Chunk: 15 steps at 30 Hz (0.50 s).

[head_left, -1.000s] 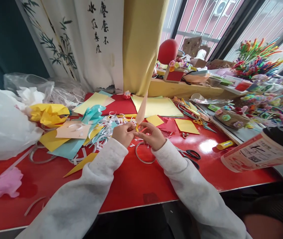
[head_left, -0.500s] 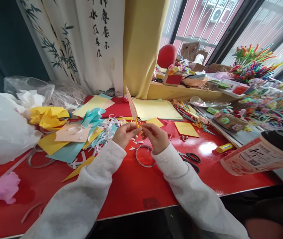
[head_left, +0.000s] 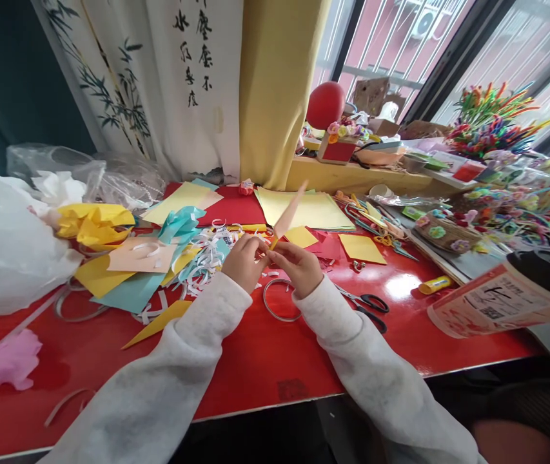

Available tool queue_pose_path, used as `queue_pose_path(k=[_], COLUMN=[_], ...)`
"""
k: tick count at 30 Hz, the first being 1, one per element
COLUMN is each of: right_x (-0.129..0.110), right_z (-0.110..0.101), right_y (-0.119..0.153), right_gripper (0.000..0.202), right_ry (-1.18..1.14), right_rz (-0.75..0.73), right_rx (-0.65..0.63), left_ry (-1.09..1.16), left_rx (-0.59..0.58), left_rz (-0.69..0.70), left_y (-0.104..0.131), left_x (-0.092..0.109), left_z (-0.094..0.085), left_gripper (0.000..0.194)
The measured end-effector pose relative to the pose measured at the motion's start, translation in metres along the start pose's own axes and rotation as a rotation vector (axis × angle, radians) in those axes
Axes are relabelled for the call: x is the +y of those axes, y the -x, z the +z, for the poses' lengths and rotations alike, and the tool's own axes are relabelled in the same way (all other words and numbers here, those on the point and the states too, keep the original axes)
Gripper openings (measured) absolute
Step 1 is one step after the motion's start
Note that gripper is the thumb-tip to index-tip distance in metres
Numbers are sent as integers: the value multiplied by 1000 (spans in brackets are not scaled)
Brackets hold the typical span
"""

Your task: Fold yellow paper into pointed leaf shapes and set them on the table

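My left hand (head_left: pixel 243 263) and my right hand (head_left: pixel 300 267) meet over the middle of the red table, fingers pinched together. Between their fingertips is the narrow yellow base of a peach paper piece (head_left: pixel 288 215), whose pointed upper part leans up and to the right. Whether the yellow base is rolled paper or a stick, I cannot tell. Below the hands lies a thin silvery ring (head_left: pixel 265 308), partly behind my right hand. Black-handled scissors (head_left: pixel 375 303) lie right of my right wrist. White paper curls (head_left: pixel 204 261) are heaped to the left of my left hand.
A paper cup (head_left: pixel 497 299) with a black lid stands at the right, near a yellow glue stick (head_left: pixel 435 285). Cream paper sheets (head_left: pixel 320 209) lie behind the hands. A white plastic bag (head_left: pixel 8 245) and yellow crumpled paper (head_left: pixel 95 225) fill the left. Pipe cleaners (head_left: pixel 492 122) crowd the windowsill.
The peach paper piece has swung from leaning slightly left to leaning right, showing thinner and blurred. Both hands stay close together, with my left hand's fingers turned slightly.
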State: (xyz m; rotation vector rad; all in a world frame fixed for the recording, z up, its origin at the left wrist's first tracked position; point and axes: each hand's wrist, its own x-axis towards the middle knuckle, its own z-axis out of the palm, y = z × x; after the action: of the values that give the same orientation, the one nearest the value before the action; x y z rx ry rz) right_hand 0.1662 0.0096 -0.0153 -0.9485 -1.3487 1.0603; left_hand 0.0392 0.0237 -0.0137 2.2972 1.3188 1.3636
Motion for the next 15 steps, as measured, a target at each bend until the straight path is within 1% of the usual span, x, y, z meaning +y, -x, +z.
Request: queue_pose_path(k=[4,6,8,10,11,13,15], right_x=[1,2,2,2,2,2,1], right_z=[-5,-7,-8,-8,-8,-9,-10], right_y=[-6,-7,-8,-8,-8,-8,-8], right_gripper=[26,25,25,25,25,27,30], right_ry=[-54,-53,-42,-10,12,64,105], right_rz=[23,36,34,19,8,-20,-43], right_rx=[94,97,94,105,103,75,30], left_ry=[8,23,62,122,158,239,317], left_rx=[-34,-30,1,43,40,-33,-132], left_rz=[189,211,141,-2,-83,-221,-305], left_y=[0,-1,-2,-4,-5,-5,-5], left_x=[-2,-3,-2,-1,-1,-1,-2], left_z=[3,2,-1,-4,-5,-6,-6], left_gripper=[17,15,12,15,19,26,28])
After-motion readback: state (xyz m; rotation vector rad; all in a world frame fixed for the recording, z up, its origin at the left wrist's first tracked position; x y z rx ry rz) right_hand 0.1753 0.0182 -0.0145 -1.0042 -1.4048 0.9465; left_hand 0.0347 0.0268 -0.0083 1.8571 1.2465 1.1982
